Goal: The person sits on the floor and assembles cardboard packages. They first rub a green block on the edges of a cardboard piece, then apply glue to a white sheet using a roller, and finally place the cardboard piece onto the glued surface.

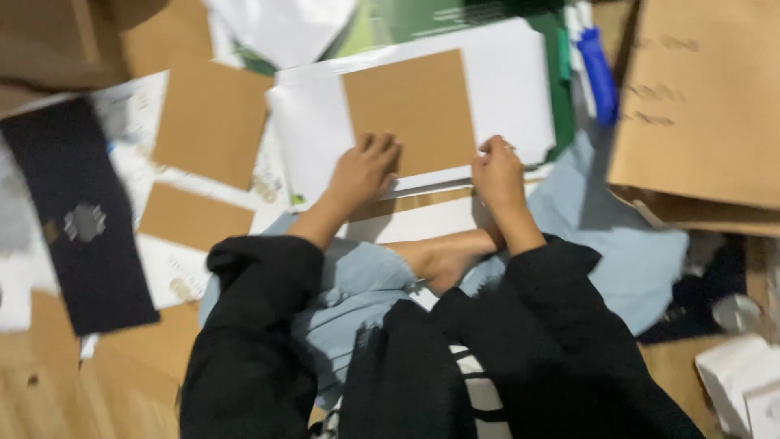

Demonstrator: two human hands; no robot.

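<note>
Closest to the camera, black sleeves (252, 325) reach forward over light blue cloth (357, 284) that covers the person's lap, with a bare foot (443, 256) tucked between the arms. Beyond it, the left hand (361, 171) lies flat, fingers spread, pressing on the lower left corner of a brown card panel (410, 110). The right hand (497, 171) pinches the lower right edge of the white sheet (512, 89) under that panel, fingers curled closed on it. Panel and sheet lie straight ahead on the floor, atop a stack of boards. To the left lie two more brown card pieces (211, 122) and a dark blue strip (77, 211). At far right, a blue marker (600, 73) lies beside a large brown cardboard sheet (707, 97).
</note>
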